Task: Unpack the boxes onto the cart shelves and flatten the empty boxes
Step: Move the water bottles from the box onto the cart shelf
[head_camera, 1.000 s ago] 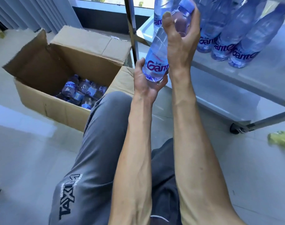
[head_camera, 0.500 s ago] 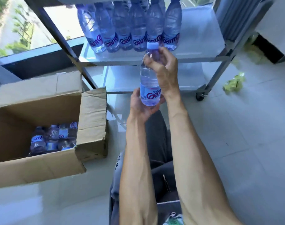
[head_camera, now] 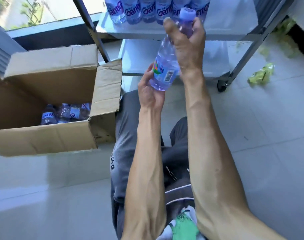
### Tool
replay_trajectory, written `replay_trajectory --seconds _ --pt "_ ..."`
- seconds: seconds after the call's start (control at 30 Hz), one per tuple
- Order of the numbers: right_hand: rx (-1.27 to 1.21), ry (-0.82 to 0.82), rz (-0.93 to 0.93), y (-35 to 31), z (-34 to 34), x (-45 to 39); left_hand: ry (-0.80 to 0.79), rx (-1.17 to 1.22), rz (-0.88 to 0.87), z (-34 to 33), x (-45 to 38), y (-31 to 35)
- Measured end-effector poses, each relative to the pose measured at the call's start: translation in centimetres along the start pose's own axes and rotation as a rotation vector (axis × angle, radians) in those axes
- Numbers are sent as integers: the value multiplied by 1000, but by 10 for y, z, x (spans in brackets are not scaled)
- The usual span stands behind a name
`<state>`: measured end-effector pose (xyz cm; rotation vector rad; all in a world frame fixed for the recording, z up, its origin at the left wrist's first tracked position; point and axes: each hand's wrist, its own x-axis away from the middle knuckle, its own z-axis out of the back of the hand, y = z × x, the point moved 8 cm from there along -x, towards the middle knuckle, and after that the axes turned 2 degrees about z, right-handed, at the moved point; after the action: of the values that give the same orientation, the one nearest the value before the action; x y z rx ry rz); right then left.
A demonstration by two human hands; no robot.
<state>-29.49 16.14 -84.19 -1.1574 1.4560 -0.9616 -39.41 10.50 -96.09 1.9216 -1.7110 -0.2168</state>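
Several bottles (head_camera: 147, 13) sitting at cart shelf (head_camera: 225, 30) rear edge | both hands gripping one bottle (head_camera: 166, 66): right hand (head_camera: 187, 44) at neck, left hand (head_camera: 151, 94) at base | box (head_camera: 49, 101) holding more, unflattened

The shelved bottles (head_camera: 148, 10) carry labels reading, seemingly, "Ganto".

A single wide-angle view looks from the person's head, forward and steeply down along both forearms. The left hand (head_camera: 150, 94) and right hand (head_camera: 186, 47) sit close to the lens in the upper middle, the person's lap directly beneath. The open cardboard box (head_camera: 49, 104) fills the left side, the cart shelf (head_camera: 231, 25) crosses the top edge, and tiled floor (head_camera: 269, 135) spreads right. Straight lines bend toward the frame's edges. There is no second view.
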Motion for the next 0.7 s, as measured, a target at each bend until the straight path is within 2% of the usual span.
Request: replay_trajectory --seconds 0.07,0.13,0.23,0.4,0.53,0.6,0.7 --pt "-118 38 -33 8 1 10 86 -21 48 20 11 6" --pt "-188 -37 -108 17 -9 18 186 -222 161 38 22 9" --pt "-189 -159 -127 19 -28 28 142 -574 227 52 31 18" --pt "-95 -232 -122 20 -47 38 72 -459 298 63 38 19" --pt "-32 -243 -110 19 -58 39 -72 -220 192 59 47 20" --pt "59 -203 -103 18 -60 37 -113 -157 97 59 48 24" --pt "78 -44 -119 19 -46 34 -127 -212 20 60 46 30"
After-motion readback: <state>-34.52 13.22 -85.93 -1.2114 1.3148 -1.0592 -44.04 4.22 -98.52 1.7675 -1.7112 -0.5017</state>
